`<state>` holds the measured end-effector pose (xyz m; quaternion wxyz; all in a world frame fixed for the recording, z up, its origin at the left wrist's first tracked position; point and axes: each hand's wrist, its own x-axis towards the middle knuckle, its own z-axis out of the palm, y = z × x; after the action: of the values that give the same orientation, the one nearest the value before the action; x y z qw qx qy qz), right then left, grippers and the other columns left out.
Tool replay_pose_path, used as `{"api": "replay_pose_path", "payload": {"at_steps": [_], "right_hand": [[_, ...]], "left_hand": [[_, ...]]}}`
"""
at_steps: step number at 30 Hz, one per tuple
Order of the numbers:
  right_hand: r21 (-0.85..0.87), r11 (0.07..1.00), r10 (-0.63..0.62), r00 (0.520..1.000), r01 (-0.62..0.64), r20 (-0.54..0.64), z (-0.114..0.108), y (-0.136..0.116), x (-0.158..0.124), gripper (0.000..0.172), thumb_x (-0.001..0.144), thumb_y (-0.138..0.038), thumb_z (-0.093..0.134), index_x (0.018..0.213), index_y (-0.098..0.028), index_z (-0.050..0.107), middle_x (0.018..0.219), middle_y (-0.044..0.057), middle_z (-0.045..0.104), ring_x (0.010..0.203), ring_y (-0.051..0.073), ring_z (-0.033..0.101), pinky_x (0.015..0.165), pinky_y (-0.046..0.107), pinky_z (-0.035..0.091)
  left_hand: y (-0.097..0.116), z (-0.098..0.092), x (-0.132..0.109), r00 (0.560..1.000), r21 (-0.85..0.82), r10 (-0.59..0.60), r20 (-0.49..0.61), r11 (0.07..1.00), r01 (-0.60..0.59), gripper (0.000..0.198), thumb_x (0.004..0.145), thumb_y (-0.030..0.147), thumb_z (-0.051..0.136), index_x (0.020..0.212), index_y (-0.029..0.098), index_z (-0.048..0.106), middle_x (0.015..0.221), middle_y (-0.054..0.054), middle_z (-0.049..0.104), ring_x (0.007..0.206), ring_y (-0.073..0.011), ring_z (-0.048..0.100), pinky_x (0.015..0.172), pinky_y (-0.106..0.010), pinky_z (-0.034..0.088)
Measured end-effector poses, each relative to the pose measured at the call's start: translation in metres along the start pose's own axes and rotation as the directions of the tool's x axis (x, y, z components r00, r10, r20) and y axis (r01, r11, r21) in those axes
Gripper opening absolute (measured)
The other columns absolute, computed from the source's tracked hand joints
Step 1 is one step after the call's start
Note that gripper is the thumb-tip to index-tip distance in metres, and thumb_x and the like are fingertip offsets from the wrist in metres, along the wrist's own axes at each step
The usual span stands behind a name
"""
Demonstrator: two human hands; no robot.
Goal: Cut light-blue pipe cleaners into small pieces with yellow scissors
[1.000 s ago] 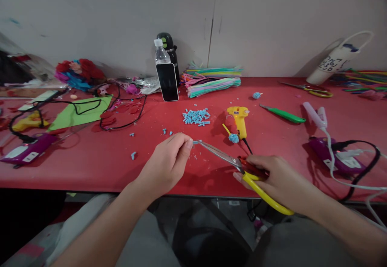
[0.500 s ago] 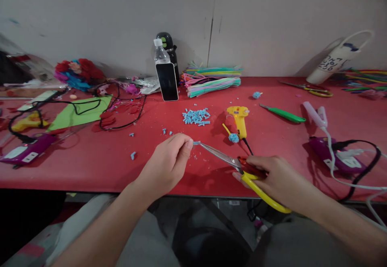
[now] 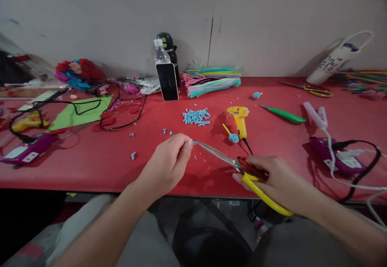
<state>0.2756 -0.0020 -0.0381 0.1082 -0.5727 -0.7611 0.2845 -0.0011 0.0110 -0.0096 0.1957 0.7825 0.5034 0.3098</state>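
Observation:
My left hand [image 3: 169, 166] pinches a short blue pipe cleaner piece [image 3: 195, 142] that sticks out past the thumb. In my right hand [image 3: 272, 178] are scissors [image 3: 222, 155] with yellow and red handles. Their blade tips meet the end of the blue piece, and the blades look nearly closed. Beyond my hands lies a heap of short blue pieces [image 3: 196, 117] on the red tabletop [image 3: 99, 170]. A few more blue bits [image 3: 133, 155] are scattered left of my left hand.
A yellow glue gun [image 3: 238, 119] lies beyond the scissors, beside a blue pompom on a stick [image 3: 233, 138]. Behind the heap are bundled pipe cleaners [image 3: 214, 86] and a propped phone [image 3: 167, 82]. A green-handled knife [image 3: 286, 114] and a purple power strip [image 3: 335, 158] are at right.
Very little differs. The scissors' yellow handle has shifted slightly down and right, while the left hand keeps its pinch in the same place.

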Motion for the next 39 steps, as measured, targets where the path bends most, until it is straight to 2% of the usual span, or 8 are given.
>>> {"api": "replay_pose_path", "payload": {"at_steps": [6,19,31,39], "right_hand": [[-0.027,1.000,0.007,1.000,-0.007,0.003,0.0010,0.0027,0.0002,0.043,0.085,-0.058,0.057,0.068,-0.021,0.047,0.059,-0.006,0.034,0.059,0.012,0.022,0.048,0.022,0.025],[-0.030,0.999,-0.017,1.000,0.017,-0.006,0.0009,0.0019,-0.0011,0.044,0.085,-0.059,0.058,0.067,-0.021,0.045,0.058,-0.006,0.035,0.057,0.011,0.023,0.047,0.021,0.023],[0.007,1.000,-0.013,1.000,0.013,0.008,0.0005,0.0017,-0.0007,0.041,0.085,-0.055,0.059,0.066,-0.020,0.046,0.059,-0.006,0.032,0.057,0.011,0.023,0.046,0.022,0.023],[0.006,0.999,-0.036,0.999,0.036,-0.003,-0.0001,0.0006,-0.0003,0.039,0.085,-0.052,0.060,0.066,-0.020,0.047,0.057,-0.005,0.035,0.055,0.011,0.025,0.045,0.021,0.023]], "left_hand": [[-0.0006,-0.0002,-0.0003,1.000,-0.004,0.002,0.008,1.000,-0.002,0.025,0.101,0.024,0.038,0.077,0.019,0.042,0.068,0.004,0.043,0.061,-0.0100,0.040,0.060,-0.026,0.033],[0.0001,-0.0008,0.0006,1.000,0.014,0.006,0.006,1.000,-0.006,0.025,0.101,0.024,0.039,0.076,0.019,0.041,0.067,0.004,0.043,0.061,-0.0102,0.040,0.060,-0.026,0.032],[-0.0011,-0.0009,0.0009,1.000,0.026,0.014,0.004,1.000,-0.014,0.024,0.101,0.023,0.039,0.078,0.019,0.043,0.068,0.003,0.045,0.061,-0.0102,0.041,0.061,-0.026,0.034],[-0.0016,-0.0010,0.0001,1.000,0.031,0.022,0.007,0.999,-0.022,0.023,0.101,0.024,0.039,0.079,0.019,0.043,0.069,0.003,0.045,0.063,-0.0111,0.041,0.062,-0.026,0.034]]}}
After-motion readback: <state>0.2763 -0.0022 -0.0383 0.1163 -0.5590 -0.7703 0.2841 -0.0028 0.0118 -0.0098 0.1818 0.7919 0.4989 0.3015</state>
